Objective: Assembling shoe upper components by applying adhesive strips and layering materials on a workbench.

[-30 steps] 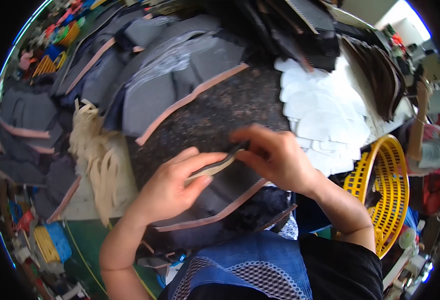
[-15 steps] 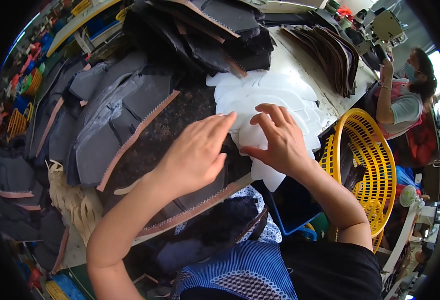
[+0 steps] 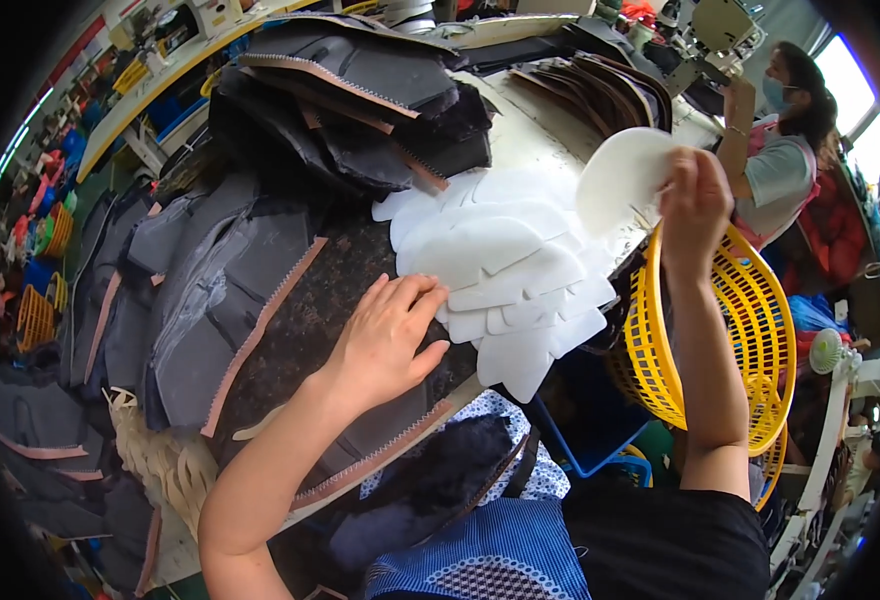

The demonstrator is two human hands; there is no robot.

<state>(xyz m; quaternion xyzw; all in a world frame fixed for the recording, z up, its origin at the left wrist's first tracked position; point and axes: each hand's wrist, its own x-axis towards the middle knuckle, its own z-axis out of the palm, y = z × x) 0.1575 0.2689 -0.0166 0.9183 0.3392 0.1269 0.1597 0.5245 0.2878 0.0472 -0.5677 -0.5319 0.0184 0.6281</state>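
White piece (image 3: 612, 182): one thin, flat sheet with a smoothly rounded outer edge, matt and plain; raised at a tilt above the pale worktop (image 3: 525, 130), beyond the right side of the pile and clear of it.
Right hand (image 3: 698, 200): closed on the white piece, gripping its right edge between thumb and fingers; forearm passing in front of the yellow basket.
White pile (image 3: 500, 245): many like sheets, spread in overlapping layers, rounded edges fanned out, a few notched; lowest sheets hanging toward the near edge.
Left hand (image 3: 385, 335): open, palm down, grasping nothing; fingertips at the pile's left edge — contact cannot be told.
Grey panel (image 3: 385, 428): beneath the left wrist, edged with a zigzag-stitched pinkish band.
Grey panels, left (image 3: 205, 330): several, overlapping, similarly banded, on the dark speckled surface (image 3: 335, 240).
Dark stack (image 3: 355, 85): banded panels heaped behind the pile.
Brown-edged pieces (image 3: 600, 95): fanned, far side.
Yellow basket (image 3: 652, 330): slatted, tilted, right of the pile.
Cream strips (image 3: 165, 455): tangled bundle, near left.
Co-worker (image 3: 785, 190): far right, one arm raised beside a machine (image 3: 722, 32).
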